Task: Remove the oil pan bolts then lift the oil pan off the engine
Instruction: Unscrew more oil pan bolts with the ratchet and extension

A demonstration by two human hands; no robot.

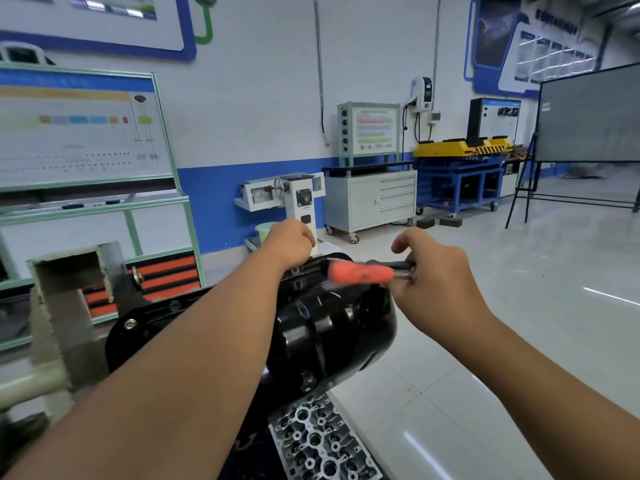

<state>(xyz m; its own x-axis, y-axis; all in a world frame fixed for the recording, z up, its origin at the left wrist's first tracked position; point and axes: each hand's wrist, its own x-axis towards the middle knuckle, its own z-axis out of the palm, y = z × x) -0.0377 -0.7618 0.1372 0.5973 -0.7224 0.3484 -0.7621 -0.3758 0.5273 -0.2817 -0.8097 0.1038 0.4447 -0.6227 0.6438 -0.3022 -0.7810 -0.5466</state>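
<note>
The black oil pan (332, 320) sits bolted on top of the upturned engine (322, 441), in the middle of the scene. The right hand (433, 271) has its fingers clenched round the metal end of a wrench with an orange handle (360, 273), which lies across the far edge of the pan. The left hand (289, 242) reaches to that far edge, fingers curled down; whether they pinch a bolt or only steady the tool head cannot be told. A bolt (130, 323) shows on the near left flange. To do this step well, I'd keep the socket square on the bolt head, steady it with the left hand, and turn in short, even swings.
</note>
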